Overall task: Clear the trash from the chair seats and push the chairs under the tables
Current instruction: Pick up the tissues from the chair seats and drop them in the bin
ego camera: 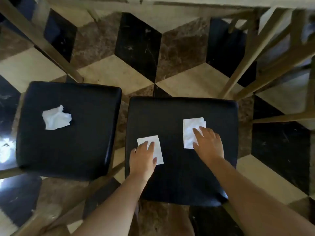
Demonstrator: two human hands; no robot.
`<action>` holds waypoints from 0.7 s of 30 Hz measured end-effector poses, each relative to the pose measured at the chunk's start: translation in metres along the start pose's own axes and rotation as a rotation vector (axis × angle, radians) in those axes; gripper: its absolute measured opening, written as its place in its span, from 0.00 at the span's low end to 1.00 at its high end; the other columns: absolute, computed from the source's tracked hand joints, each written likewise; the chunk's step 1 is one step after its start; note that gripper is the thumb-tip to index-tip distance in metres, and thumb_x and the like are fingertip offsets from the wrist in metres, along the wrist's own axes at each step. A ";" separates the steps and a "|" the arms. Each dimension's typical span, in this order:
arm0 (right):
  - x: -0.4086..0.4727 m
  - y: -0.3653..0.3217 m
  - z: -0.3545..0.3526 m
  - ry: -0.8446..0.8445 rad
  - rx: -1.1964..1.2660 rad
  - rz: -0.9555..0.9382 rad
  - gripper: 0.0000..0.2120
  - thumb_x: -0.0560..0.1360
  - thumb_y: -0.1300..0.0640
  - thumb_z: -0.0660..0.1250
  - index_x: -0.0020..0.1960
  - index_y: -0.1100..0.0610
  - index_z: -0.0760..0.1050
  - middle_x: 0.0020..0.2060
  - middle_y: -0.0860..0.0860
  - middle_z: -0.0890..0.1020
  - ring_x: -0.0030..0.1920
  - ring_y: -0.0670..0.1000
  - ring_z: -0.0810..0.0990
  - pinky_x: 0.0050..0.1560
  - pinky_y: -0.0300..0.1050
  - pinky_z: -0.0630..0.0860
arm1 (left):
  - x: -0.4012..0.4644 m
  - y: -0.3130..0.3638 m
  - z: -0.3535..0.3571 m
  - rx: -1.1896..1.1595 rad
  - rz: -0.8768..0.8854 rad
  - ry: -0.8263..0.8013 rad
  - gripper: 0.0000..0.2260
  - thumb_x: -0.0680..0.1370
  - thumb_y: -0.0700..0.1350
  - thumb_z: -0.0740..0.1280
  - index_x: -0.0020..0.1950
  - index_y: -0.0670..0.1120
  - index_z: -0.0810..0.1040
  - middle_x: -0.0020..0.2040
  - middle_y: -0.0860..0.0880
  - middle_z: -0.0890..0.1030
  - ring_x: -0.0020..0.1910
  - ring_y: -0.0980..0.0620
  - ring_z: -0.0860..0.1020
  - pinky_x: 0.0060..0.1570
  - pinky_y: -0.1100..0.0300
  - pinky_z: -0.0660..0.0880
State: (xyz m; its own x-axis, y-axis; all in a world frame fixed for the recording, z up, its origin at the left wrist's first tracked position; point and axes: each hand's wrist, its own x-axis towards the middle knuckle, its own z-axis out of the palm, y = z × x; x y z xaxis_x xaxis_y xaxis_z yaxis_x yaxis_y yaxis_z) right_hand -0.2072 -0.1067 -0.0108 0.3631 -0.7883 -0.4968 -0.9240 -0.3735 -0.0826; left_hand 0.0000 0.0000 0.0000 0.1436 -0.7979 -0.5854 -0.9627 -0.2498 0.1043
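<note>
Trash under the hands: two flat white napkins lie on the right chair seat (180,167); the near-left napkin (157,147) sits under the left hand (143,159), the far-right napkin (189,132) under the right hand (208,143)
Left hand: fingers fairly straight and laid on the paper, thumb at its right edge; nothing pinched yet, so it reads as pressing the sheet flat to gather it
Right hand: fingers spread and resting on the napkin's near-right part; likewise not curled round it; probably about to drag or scrunch it
Why both at once: the two sheets lie apart on one seat, each within reach of its own hand; one grab per hand would clear this seat
Left chair seat (68,133): just beside, carrying a crumpled napkin (56,118) near its far-left part; untouched, so a later pick
Table legs (242,65): pale wooden legs stand beyond both seats; the chairs sit clear of them, so pushing in is not yet done
Floor (139,48): patterned tiles in black, brown and cream
</note>
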 end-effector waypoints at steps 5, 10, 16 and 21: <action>0.003 0.009 0.021 0.033 -0.030 -0.018 0.22 0.74 0.58 0.67 0.67 0.55 0.68 0.65 0.54 0.72 0.60 0.57 0.72 0.59 0.52 0.70 | 0.000 -0.003 0.029 -0.078 -0.070 0.014 0.25 0.77 0.48 0.64 0.72 0.48 0.60 0.72 0.48 0.65 0.68 0.48 0.66 0.61 0.54 0.72; -0.002 0.004 0.030 0.213 -0.012 -0.054 0.22 0.56 0.70 0.77 0.49 0.59 0.81 0.43 0.56 0.82 0.38 0.58 0.80 0.33 0.48 0.78 | -0.002 -0.007 0.040 -0.128 -0.078 0.112 0.20 0.76 0.44 0.67 0.67 0.47 0.68 0.65 0.47 0.73 0.62 0.48 0.71 0.51 0.56 0.77; -0.009 -0.005 0.027 0.011 0.031 -0.028 0.15 0.73 0.65 0.65 0.58 0.54 0.76 0.51 0.53 0.78 0.47 0.55 0.77 0.39 0.47 0.75 | 0.005 -0.009 0.041 -0.191 -0.077 0.179 0.11 0.77 0.44 0.65 0.59 0.47 0.76 0.55 0.48 0.81 0.55 0.50 0.77 0.44 0.58 0.78; -0.018 -0.004 0.009 -0.056 0.100 0.044 0.12 0.78 0.60 0.59 0.58 0.51 0.76 0.53 0.51 0.78 0.51 0.53 0.78 0.45 0.45 0.77 | 0.003 -0.010 0.048 -0.204 -0.029 0.205 0.07 0.77 0.44 0.66 0.52 0.45 0.80 0.51 0.47 0.83 0.52 0.50 0.79 0.45 0.57 0.80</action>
State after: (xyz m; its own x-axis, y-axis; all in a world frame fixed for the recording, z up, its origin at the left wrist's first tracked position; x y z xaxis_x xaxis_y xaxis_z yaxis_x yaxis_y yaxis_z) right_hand -0.2116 -0.0867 -0.0094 0.3173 -0.7731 -0.5492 -0.9472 -0.2865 -0.1439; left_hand -0.0006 0.0261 -0.0417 0.2334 -0.8781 -0.4177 -0.8947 -0.3622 0.2615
